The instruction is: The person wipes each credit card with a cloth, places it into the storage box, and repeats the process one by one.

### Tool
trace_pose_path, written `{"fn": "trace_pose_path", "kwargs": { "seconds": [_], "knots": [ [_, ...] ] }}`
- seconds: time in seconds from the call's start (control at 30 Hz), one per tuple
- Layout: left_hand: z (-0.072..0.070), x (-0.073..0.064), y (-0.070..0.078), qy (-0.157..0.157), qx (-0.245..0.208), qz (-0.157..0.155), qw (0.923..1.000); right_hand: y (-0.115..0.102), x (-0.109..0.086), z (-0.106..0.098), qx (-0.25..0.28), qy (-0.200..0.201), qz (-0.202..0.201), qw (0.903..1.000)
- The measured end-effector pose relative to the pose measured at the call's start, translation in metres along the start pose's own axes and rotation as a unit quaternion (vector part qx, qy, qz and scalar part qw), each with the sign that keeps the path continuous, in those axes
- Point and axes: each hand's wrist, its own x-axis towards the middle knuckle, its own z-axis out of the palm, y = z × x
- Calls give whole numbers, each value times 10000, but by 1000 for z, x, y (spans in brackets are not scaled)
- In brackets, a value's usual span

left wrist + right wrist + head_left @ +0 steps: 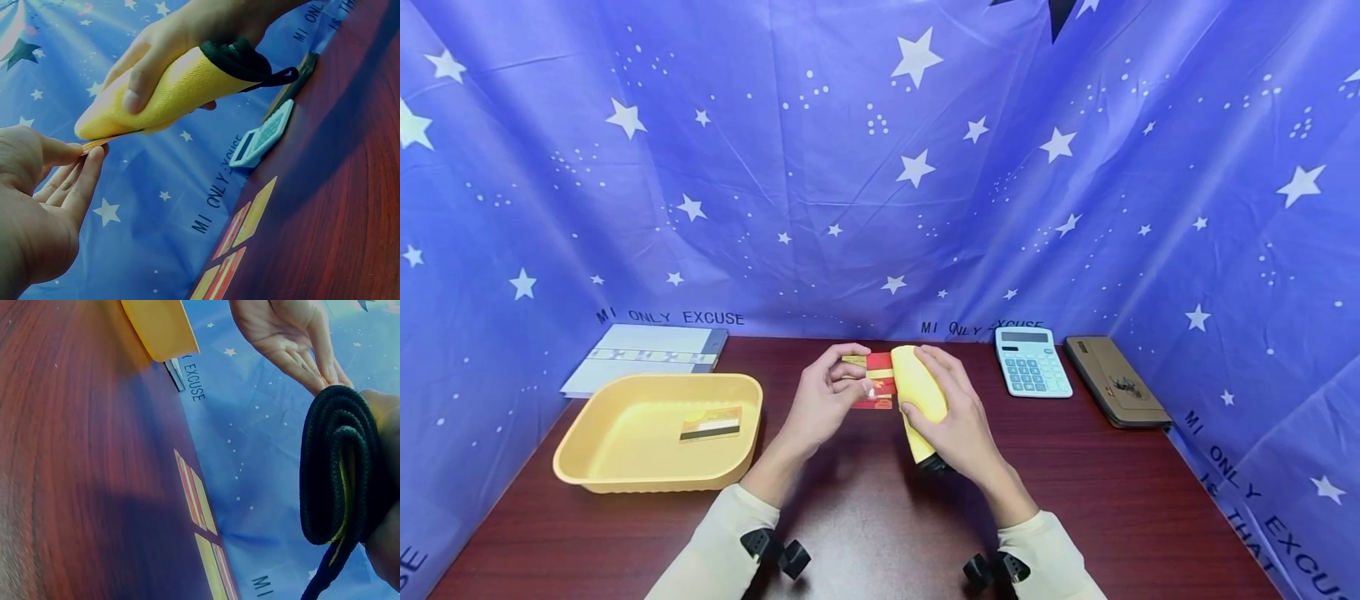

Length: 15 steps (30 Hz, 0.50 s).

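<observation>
My right hand [955, 408] grips a folded, rolled-up cloth [919, 392], yellow outside with a dark lining and a black loop. Its layered end faces the right wrist camera. With thumb and fingertips, my left hand [823, 396] pinches a thin card [95, 145], seen nearly edge-on in the left wrist view. The card meets the underside of the cloth's far end; how much of it the cloth hides I cannot tell. Beyond the hands, red-and-yellow cards [255, 215] lie on the table near its back edge.
On the left stands a yellow plastic basket [640, 486] with one card [711, 425] in it. Behind it lies a white boxed item [647, 354]. A light-blue calculator [1033, 367] and a brown wallet [1116, 383] lie back right, before a starry blue curtain [842, 167].
</observation>
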Motion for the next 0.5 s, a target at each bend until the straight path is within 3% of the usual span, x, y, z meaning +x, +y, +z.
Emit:
{"fn": "trace_pose_path", "kwargs": {
  "seconds": [0.23,0.5],
  "knots": [
    [-6,2,3,173,-95,-30,9998,7,1,-7,54,258,128,9996],
    [-11,3,6,651,258,2,9975,10,0,-11,90,324,346,9988]
  ]
}}
